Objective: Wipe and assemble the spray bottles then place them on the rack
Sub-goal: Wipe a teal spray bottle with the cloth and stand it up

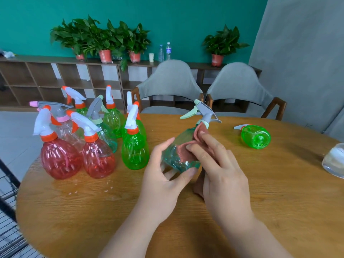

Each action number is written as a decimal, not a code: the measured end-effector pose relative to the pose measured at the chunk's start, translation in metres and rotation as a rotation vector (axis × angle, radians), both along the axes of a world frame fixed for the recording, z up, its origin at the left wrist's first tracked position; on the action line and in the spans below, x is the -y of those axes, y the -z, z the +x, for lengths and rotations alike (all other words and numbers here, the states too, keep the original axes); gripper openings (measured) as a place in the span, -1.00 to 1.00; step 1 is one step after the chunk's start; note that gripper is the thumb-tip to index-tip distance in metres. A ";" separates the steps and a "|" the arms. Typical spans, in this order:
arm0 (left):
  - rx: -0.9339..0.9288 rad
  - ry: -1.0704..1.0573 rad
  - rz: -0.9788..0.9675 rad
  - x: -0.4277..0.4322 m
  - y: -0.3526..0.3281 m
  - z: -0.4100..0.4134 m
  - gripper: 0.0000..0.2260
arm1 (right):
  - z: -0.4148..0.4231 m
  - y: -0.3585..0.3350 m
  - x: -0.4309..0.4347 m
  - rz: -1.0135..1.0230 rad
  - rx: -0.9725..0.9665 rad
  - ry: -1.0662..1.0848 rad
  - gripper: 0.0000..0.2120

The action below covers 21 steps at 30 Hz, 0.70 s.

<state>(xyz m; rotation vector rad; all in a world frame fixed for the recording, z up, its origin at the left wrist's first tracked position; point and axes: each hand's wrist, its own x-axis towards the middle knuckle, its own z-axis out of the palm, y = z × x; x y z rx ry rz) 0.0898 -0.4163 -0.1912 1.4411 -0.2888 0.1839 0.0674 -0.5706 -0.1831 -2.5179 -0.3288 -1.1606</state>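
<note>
Head cam: pink cloth on teal bottle, held over mid-table.

L hand [163, 175] clamped on teal spray bottle [174, 157] at its base, thumb on near side, fingers curled round left side. Bottle tilted, grey sprayer head [203, 110] w/ pale-green trigger pointing far-right. R hand [221, 170] grips pink cloth [200, 135], fingertips pressing it vs. bottle shoulder; cloth tail hangs below palm. Wooden table [279, 202] under both. Left: cluster of upright assembled bottles [98, 159], red, green, teal, clear, w/ white-orange or grey heads. Right, well apart: green bottle [256, 136] on its side, base toward cam. Right edge: clear glass bowl [334, 162], partly cut off. Near-left edge: black wire rack [8, 211], off the table. Far: two grey chairs [169, 81], shelf [55, 71] w/ potted plants [104, 36].
</note>
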 end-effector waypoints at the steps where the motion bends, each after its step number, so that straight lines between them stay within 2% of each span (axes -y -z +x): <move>1: -0.004 -0.014 -0.006 0.000 0.000 0.001 -0.30 | -0.002 0.002 -0.002 -0.046 0.005 -0.015 -0.42; 3: 0.006 -0.039 0.010 -0.002 0.000 0.003 -0.29 | -0.004 0.005 -0.004 -0.111 0.018 -0.058 -0.50; 6: 0.019 -0.044 0.029 -0.004 -0.001 0.005 -0.29 | -0.004 0.007 -0.005 -0.148 0.044 -0.091 -0.46; 13: 0.019 -0.002 0.071 -0.003 0.000 -0.002 -0.29 | 0.013 -0.005 0.014 0.068 -0.020 0.060 -0.12; 15: 0.014 -0.005 0.075 -0.001 -0.001 -0.002 -0.29 | 0.011 -0.001 0.012 0.054 0.005 0.039 -0.19; 18: 0.006 -0.043 0.053 -0.002 -0.001 0.001 -0.32 | 0.000 0.010 -0.001 -0.032 0.050 -0.037 -0.41; 21: 0.001 -0.073 0.052 -0.005 -0.005 0.002 -0.35 | -0.006 0.018 -0.010 -0.126 0.072 -0.099 -0.47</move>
